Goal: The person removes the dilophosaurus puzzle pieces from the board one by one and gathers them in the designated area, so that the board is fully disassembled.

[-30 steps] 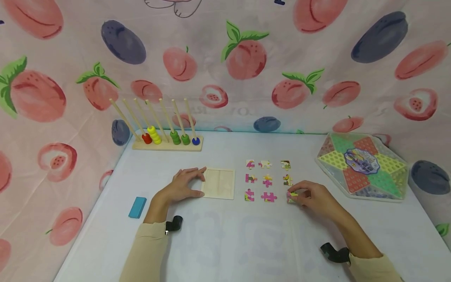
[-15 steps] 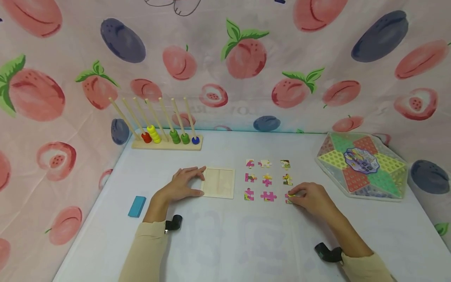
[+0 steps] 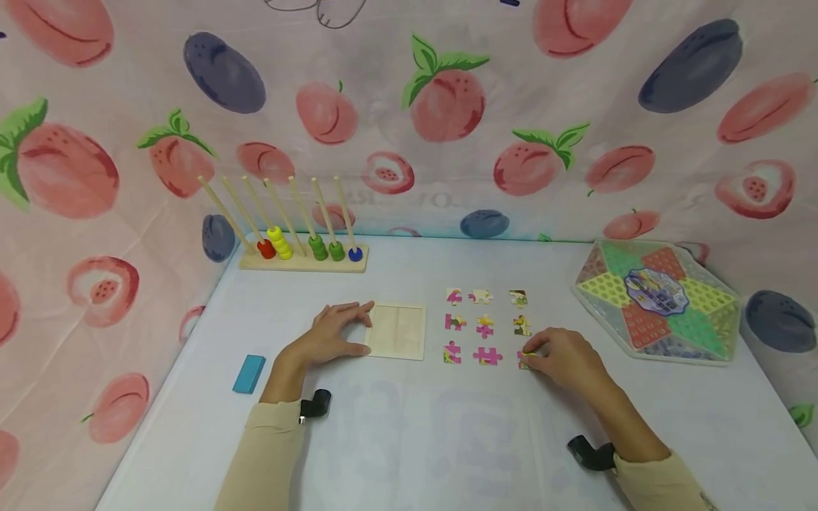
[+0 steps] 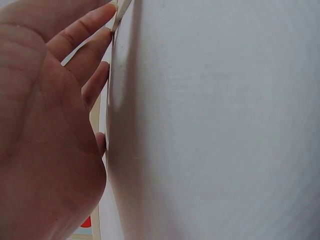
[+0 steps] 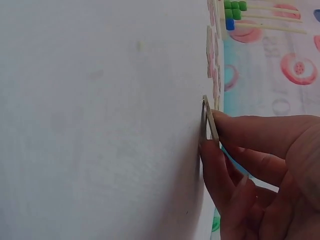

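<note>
My right hand [image 3: 569, 358] pinches a pink and green jigsaw puzzle piece [image 3: 523, 361] at the lower right of several laid-out pieces. In the right wrist view that puzzle piece [image 5: 211, 119] is tilted, one edge at the table and the other raised between thumb and fingertips. My left hand [image 3: 332, 333] rests beside a square wooden puzzle tray [image 3: 396, 332], its fingers extended and spread. A fingertip touches the tray's upper left corner and the thumb its lower left. The left wrist view shows the left palm [image 4: 55, 130] and the fingers reaching the table.
Rows of puzzle pieces [image 3: 488, 356] lie between tray and right hand. A bead-and-peg counting stand [image 3: 303, 264] is at the back left. A blue block [image 3: 249, 374] lies left of the left arm. A hexagonal game box [image 3: 658, 301] sits at the right.
My right hand has shifted slightly left with the pinched puzzle piece, lining it up under the right column, and its forearm has moved left. My left hand stays at the tray.
</note>
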{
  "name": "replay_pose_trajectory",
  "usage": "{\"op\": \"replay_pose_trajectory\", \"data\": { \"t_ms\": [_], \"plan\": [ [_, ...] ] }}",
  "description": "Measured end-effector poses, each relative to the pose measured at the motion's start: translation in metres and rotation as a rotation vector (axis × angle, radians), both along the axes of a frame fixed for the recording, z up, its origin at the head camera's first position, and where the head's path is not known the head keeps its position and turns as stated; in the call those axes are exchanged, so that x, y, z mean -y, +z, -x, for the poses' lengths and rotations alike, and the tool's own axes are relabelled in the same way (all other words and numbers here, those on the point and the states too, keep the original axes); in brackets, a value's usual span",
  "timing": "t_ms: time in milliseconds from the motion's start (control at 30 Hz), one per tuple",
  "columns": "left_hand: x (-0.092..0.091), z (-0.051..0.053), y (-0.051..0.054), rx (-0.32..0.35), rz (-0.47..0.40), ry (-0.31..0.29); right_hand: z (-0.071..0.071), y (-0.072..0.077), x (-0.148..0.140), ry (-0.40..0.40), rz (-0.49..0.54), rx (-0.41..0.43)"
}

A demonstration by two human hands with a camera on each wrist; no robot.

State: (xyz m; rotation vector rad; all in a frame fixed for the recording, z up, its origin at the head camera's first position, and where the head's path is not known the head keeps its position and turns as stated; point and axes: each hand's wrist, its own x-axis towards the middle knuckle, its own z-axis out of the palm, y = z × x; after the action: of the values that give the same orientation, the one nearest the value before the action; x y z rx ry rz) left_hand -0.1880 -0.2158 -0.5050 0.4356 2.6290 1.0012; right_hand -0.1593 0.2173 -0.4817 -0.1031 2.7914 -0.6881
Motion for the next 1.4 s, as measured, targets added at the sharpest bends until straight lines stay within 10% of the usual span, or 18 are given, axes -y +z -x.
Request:
{"op": "replay_pose_trajectory", "data": {
  "t_ms": [1400],
  "plan": [
    [-0.008, -0.001, 0.007, -0.061, 0.122, 0.008, -0.012, -0.002, 0.006, 0.004, 0.074, -0.078]
  ]
}}
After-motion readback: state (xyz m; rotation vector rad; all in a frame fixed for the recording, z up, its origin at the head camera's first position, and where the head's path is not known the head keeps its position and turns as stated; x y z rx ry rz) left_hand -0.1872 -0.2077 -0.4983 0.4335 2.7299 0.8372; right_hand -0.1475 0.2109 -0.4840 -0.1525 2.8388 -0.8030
